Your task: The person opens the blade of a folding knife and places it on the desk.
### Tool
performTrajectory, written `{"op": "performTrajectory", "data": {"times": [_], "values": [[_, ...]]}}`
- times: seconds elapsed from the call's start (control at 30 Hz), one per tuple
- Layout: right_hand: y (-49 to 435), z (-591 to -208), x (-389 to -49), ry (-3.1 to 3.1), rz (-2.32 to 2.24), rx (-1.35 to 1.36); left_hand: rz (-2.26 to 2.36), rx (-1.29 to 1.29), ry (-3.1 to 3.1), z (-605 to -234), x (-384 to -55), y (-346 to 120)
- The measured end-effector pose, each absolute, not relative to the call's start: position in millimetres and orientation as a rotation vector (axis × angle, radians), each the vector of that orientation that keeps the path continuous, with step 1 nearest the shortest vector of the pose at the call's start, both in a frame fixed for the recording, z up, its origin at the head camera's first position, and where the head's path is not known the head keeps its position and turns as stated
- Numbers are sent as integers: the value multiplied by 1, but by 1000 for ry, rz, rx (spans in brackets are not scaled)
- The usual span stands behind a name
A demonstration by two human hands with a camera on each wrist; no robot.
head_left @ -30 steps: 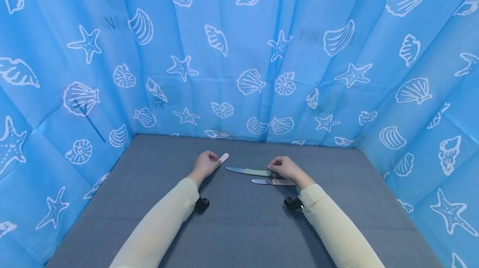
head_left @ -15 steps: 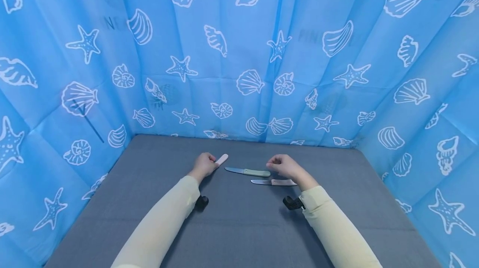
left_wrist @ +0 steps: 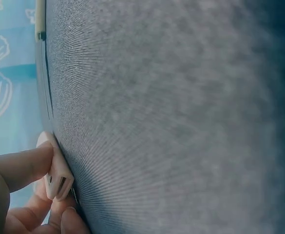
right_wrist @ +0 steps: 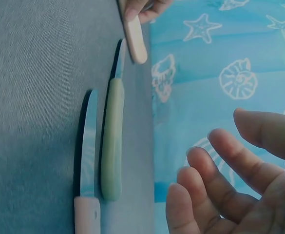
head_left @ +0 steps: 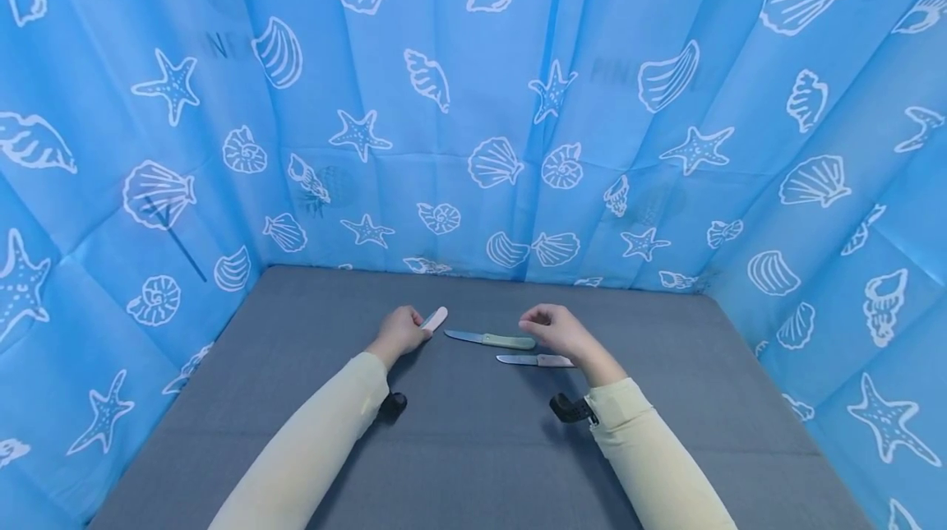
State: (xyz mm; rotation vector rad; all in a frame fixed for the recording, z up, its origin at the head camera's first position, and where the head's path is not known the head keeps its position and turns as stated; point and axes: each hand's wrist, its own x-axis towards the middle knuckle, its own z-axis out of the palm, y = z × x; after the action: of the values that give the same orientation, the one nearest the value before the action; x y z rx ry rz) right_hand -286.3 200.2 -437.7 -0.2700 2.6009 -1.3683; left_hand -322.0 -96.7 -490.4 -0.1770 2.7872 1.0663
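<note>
My left hand (head_left: 399,331) pinches a pale pink folding knife (head_left: 436,318) between thumb and fingers, low over the table. In the left wrist view, the thumb presses the pink handle (left_wrist: 59,168), where a slot shows at the end; the blade is mostly hidden there. A green-handled folding knife (head_left: 509,342) lies unfolded on the table, blade pointing left. Nearer me lies an unfolded pink-handled folding knife (head_left: 551,361), its handle end hidden by my right wrist. Above the green handle hovers my right hand (right_wrist: 244,180), fingers loosely bent and apart, holding nothing.
The table (head_left: 473,448) has a grey cloth cover. Blue curtains (head_left: 459,103) printed with white shells and starfish stand along its back and sides. A black wrist camera (head_left: 570,408) hangs by the right sleeve, and another camera (head_left: 392,407) by the left.
My left hand has shifted slightly left and towards me with the pale pink folding knife, turning it a little. My right hand has drawn off the green handle's end and moved slightly left.
</note>
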Motion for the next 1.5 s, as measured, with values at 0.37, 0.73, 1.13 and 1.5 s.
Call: {"op": "performTrajectory", "data": {"times": [0.37,0.73,1.13,1.5], "values": [[181,-440,-279,2625,-1448,-285,1248,-70,2801,-496,-314,-99],[150,-452,-277,2682,-1595,-311,1521,228,2774,-490,-296,-81],[134,-457,-278,2590,-1853,-334,1766,307,2664,-480,-271,-61],[125,-457,-278,2523,-1966,-379,1778,346,2608,-480,-257,-54]]}}
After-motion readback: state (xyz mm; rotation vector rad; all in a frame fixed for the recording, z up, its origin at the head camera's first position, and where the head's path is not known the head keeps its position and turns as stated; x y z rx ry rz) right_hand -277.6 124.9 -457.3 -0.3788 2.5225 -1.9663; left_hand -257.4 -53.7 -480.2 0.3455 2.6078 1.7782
